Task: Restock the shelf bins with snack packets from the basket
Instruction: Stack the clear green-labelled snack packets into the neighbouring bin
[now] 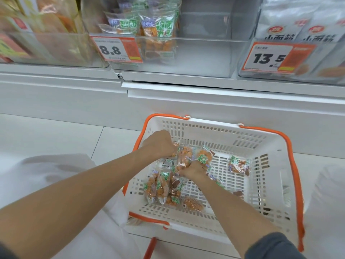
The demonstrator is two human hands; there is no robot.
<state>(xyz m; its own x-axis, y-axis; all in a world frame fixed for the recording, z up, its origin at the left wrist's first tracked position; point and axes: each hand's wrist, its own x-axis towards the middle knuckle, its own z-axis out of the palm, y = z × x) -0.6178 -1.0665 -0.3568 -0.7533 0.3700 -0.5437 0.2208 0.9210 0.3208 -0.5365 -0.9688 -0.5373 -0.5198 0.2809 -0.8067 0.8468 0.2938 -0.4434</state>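
Note:
A white plastic basket [268, 146] with orange handles stands on the floor below the shelf. Several clear snack packets with green print and orange pieces lie inside; one cluster [162, 189] sits at the near left and one packet [239, 165] lies alone at the right. My left hand [158, 144] reaches into the far left of the basket, fingers curled on a packet [183, 154]. My right hand [194, 171] grips another packet [204, 155] in the middle. The clear shelf bin [196, 58] marked 8.8 holds two upright packets [156, 28] of the same snack at its left side.
A clear bin [46, 47] of orange-brown packets stands at the left. To the right is a bin [298, 58] of white packets priced 13.5. A white shelf ledge [224, 94] juts out over the basket. White tiled floor [56, 135] lies to the left.

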